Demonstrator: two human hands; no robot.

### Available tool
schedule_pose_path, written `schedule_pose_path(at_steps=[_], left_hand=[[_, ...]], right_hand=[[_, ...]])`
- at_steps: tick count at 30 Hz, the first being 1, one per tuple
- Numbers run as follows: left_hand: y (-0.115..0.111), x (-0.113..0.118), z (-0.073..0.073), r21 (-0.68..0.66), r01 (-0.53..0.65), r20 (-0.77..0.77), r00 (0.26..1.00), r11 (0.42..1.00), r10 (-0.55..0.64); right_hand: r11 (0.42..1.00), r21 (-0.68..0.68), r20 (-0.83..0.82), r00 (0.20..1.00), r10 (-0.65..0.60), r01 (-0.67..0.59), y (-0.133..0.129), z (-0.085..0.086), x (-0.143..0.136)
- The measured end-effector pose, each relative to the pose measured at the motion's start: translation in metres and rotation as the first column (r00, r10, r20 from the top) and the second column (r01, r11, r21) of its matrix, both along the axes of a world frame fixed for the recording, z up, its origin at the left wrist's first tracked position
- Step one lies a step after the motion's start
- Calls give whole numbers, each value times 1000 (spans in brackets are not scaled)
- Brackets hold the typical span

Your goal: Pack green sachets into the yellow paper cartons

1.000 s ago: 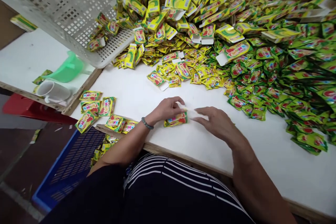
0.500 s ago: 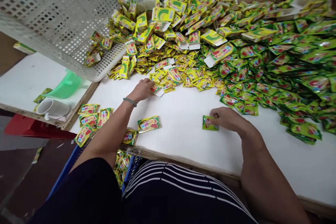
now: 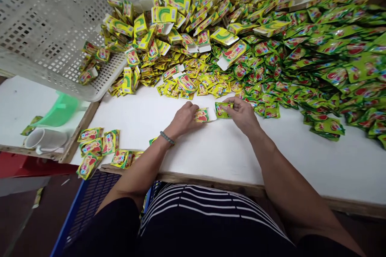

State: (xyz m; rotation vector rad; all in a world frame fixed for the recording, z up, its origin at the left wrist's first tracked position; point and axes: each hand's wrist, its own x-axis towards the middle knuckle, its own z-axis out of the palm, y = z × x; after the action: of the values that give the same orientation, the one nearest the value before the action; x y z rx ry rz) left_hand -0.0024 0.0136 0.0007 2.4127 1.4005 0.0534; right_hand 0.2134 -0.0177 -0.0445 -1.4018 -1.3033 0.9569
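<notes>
My left hand (image 3: 186, 117), with a beaded bracelet on its wrist, holds a small yellow-green box (image 3: 201, 115) whose white flap stands open toward the right. Close to that flap is a green packet (image 3: 223, 110), pinched in the fingers of my right hand (image 3: 241, 113). Both hands are over the middle of the white table (image 3: 211, 148). Behind them lie loose yellow packets (image 3: 218, 88) and a heap of green packets (image 3: 331, 76). Yellow boxes (image 3: 164, 14) are piled further back, some with open flaps.
A white perforated crate (image 3: 60, 64) leans at the left with several packs in it. Several packs (image 3: 90, 146) lie near the front left edge. A green scoop (image 3: 58, 110) and a white mug (image 3: 45, 138) sit further left. A blue basket (image 3: 90, 196) is below.
My left hand has lifted the box from the pile's edge and brought it right. My right hand has moved the green packet up and left toward it. The view has shifted.
</notes>
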Motion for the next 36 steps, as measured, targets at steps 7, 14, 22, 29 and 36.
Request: schedule_pose_path(at_steps=[7,14,22,29,36], left_hand=[[-9,1,-14,27,-70,165,984,997,64],[-11,0,-25,112,-19,242,970,994,-8],[-11,-3,-28,113,38,187,981,993,-59],[0,-13,-25,-11,-142,153,978,990,142],[3,-17,-16,-62,-163,63,984,985,167]], right_hand=[[987,59,-196,971,-136,150,3,7,-11],[995,-85,39,998,49,-45,-1,8,-14],[989,-50,184,975,-128,139,4,3,-40],[999,-22,355,935,-15,25,33,15,-40],[974,-28,771,625,-121,224,87,6,-21]])
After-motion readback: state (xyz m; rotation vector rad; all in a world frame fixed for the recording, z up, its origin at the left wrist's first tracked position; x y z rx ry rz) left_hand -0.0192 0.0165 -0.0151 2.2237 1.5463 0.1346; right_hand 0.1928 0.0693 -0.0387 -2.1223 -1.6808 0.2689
